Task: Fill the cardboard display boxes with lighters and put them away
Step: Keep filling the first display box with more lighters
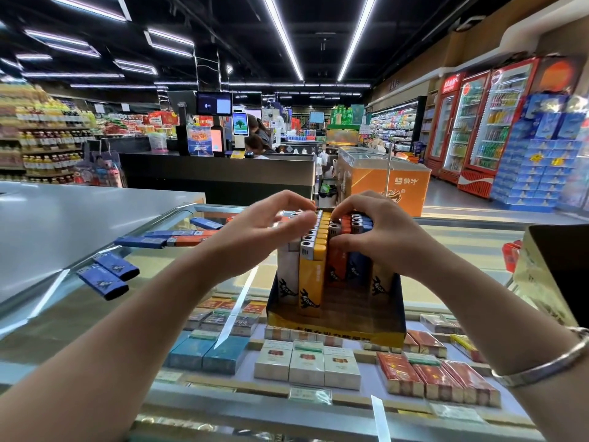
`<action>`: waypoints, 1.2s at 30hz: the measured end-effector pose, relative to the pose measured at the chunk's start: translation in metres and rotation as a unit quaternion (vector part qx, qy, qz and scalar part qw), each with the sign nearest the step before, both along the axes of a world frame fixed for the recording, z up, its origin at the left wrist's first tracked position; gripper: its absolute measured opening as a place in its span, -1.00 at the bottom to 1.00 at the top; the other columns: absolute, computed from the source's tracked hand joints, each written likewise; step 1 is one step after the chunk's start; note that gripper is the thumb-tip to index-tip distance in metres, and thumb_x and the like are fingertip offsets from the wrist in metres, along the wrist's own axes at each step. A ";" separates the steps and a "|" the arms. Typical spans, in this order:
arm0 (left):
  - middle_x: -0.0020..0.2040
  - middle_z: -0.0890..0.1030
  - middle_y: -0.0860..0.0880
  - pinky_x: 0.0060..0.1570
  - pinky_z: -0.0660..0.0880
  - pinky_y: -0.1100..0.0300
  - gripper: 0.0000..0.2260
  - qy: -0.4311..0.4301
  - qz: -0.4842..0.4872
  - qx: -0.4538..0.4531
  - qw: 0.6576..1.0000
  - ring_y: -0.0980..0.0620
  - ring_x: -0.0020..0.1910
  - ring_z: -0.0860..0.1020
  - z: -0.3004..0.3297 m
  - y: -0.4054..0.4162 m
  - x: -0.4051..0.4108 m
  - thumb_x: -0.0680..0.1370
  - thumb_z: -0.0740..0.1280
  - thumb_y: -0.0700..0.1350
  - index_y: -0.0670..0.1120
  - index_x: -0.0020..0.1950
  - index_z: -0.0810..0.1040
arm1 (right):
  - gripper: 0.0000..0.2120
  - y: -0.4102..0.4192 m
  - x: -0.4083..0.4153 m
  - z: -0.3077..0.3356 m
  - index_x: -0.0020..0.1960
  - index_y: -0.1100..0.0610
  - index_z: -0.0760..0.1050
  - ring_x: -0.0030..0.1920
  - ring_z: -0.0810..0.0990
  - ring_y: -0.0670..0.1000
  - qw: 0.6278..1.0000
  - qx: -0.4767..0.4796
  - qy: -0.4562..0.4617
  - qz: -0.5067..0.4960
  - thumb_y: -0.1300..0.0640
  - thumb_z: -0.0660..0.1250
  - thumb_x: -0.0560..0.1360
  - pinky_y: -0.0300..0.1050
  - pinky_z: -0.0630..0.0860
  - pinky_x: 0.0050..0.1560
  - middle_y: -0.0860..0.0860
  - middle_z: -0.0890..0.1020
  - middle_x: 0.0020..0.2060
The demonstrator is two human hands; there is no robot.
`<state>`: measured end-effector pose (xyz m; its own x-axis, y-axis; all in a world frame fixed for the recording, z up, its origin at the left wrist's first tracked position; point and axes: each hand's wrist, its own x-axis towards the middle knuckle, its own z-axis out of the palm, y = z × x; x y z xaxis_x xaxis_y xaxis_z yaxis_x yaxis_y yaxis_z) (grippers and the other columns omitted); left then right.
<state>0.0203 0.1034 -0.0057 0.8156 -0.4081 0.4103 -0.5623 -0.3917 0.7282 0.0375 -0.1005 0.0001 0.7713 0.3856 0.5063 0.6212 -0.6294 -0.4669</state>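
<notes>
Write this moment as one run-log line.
stage: filling | left hand: on white lighters | right hand: pinching orange lighter | display box: part-filled | loose blue lighters: on glass counter

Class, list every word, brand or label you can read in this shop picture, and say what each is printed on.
"蒙牛": orange chest freezer.
"Coca-Cola" script: base of red drinks fridge.
Lighters in the display box: logo script too blurred.
Box front, cigarette packs, screens: unreadable.

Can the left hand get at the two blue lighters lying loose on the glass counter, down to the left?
Probably yes. The two blue lighters lie flat on the glass counter, nothing on them or between them and the left hand. That hand is up at the lighter tops in the display box; it seems to grip nothing.
</notes>
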 end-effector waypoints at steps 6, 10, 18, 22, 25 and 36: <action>-0.04 0.53 0.15 -0.16 0.36 0.48 -0.89 -0.189 0.224 0.015 0.956 0.24 -0.03 0.47 -0.001 0.013 0.009 0.57 0.23 -0.16 0.01 0.03 0.50 | -0.77 0.001 0.001 -0.002 -0.04 -0.01 0.53 0.08 0.47 0.06 0.999 0.025 -0.027 -0.002 0.11 0.49 0.34 0.07 0.43 0.14 -0.01 0.55 -0.03; 0.10 0.58 -0.12 -0.22 0.45 0.26 -0.74 -0.222 0.343 0.128 0.904 0.03 -0.04 0.51 -0.005 0.030 0.006 0.52 0.20 -0.31 -0.11 0.15 0.52 | -0.76 0.006 0.000 -0.004 0.01 0.09 0.58 0.06 0.46 -0.01 0.998 0.030 -0.055 -0.001 0.14 0.48 0.36 -0.19 0.34 0.01 0.00 0.54 -0.03; 0.15 0.54 -0.13 -0.06 0.46 0.01 -0.69 -0.091 0.483 0.366 0.790 -0.14 0.03 0.49 -0.020 0.089 -0.022 0.50 0.18 -0.26 -0.05 0.22 0.46 | -0.84 0.014 -0.009 -0.005 0.00 0.09 0.58 0.12 0.45 0.04 0.997 0.050 -0.050 0.025 0.17 0.42 0.42 -0.01 0.36 0.19 0.02 0.54 0.00; 0.11 0.49 -0.08 -0.15 0.40 0.04 -0.77 0.002 0.518 0.415 0.748 -0.10 -0.03 0.48 -0.030 0.125 -0.038 0.55 0.22 -0.17 -0.07 0.20 0.36 | -0.80 0.013 -0.011 -0.005 0.06 0.13 0.57 0.14 0.44 0.06 0.998 0.033 -0.050 0.027 0.18 0.40 0.44 0.04 0.38 0.21 0.01 0.52 0.00; 0.11 0.50 -0.13 -0.11 0.42 0.03 -0.74 0.054 0.500 0.416 0.758 -0.14 -0.01 0.49 -0.033 0.141 -0.046 0.55 0.25 -0.08 -0.12 0.18 0.32 | -0.80 0.012 -0.012 -0.006 0.07 0.12 0.56 0.15 0.41 0.04 0.998 0.028 -0.043 0.033 0.18 0.39 0.44 0.09 0.37 0.23 -0.01 0.50 0.00; -0.02 0.54 0.01 -0.26 0.36 0.17 -0.85 0.020 0.452 0.501 0.738 0.02 -0.13 0.46 -0.031 0.138 -0.042 0.58 0.15 -0.05 0.09 0.11 0.41 | -0.80 0.011 -0.009 -0.007 0.07 0.10 0.56 0.12 0.39 0.00 0.998 0.010 -0.066 0.021 0.18 0.39 0.44 -0.09 0.28 0.10 -0.03 0.49 -0.02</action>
<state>-0.0212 0.2415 -0.0371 0.9437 0.2276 0.2402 0.2721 -0.9468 -0.1718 0.0284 -0.0891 -0.0070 0.6809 0.4050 0.6103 0.7038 -0.5925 -0.3920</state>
